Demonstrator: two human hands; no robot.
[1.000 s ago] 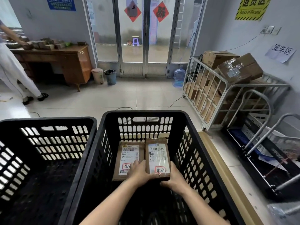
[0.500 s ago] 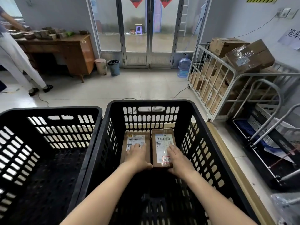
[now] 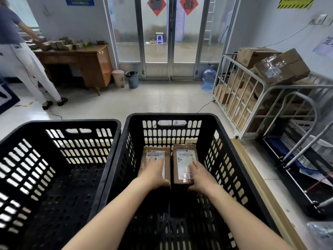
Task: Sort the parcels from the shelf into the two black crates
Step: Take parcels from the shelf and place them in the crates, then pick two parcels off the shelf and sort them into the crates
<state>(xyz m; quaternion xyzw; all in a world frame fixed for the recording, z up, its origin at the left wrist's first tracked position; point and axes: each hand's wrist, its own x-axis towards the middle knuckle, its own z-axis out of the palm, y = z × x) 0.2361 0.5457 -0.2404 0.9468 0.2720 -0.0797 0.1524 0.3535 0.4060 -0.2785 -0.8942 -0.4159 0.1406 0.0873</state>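
Two black slotted crates stand side by side in front of me. The left crate (image 3: 63,123) holds nothing. On the floor of the right crate (image 3: 171,116), at its far end, lie two brown parcels with white labels, side by side. My left hand (image 3: 153,172) lies flat on the left parcel (image 3: 155,152), fingers straight over its label. On the near right part of the right parcel (image 3: 183,159) rests my right hand (image 3: 200,175), fingers stretched along the top.
A metal cage trolley (image 3: 232,91) full of cardboard boxes stands at the right, with a hand cart (image 3: 297,159) nearer me. A person (image 3: 21,60) works at a wooden desk (image 3: 90,64) at the far left. Two bins (image 3: 132,79) and a water bottle (image 3: 208,78) stand by the glass doors.
The right parcel has gone down flat onto the crate floor beside the left one. Both hands have slid forward onto the parcel tops.
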